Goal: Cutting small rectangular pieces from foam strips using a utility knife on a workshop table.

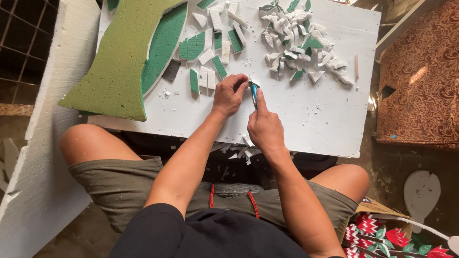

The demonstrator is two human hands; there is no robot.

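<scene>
**Ana:** Dead centre of the frame, look at that small foam piece [250,82], white and barely showing, pinched in the fingertips of the left hand [230,95]. That hand is clenched round it, knuckles up.

**Ben:** And the right hand [264,127] comes in from just below and to the right, wrapped tight around a blue-handled knife [254,94]. The knife's long axis runs nearly straight up the frame, blade tip meeting the piece at its right edge.

**Ana:** So the piece lies just above the right hand's grip and to the right of the left hand's. Both hands are practically touching; the left is the one actually on the foam.

**Ben:** Everything sits over the white foam board [316,115] resting across the person's knees. Upper centre, a scatter of green-faced rectangular offcuts [205,52].

**Ana:** Upper right of those, a heap of small leaf-shaped cuttings [298,43], white and green mixed.

**Ben:** Upper left, a big green foam sheet [118,56] overlaps the board's edge. Lower right corner, painted red flower cutouts [384,238] on the floor.
</scene>
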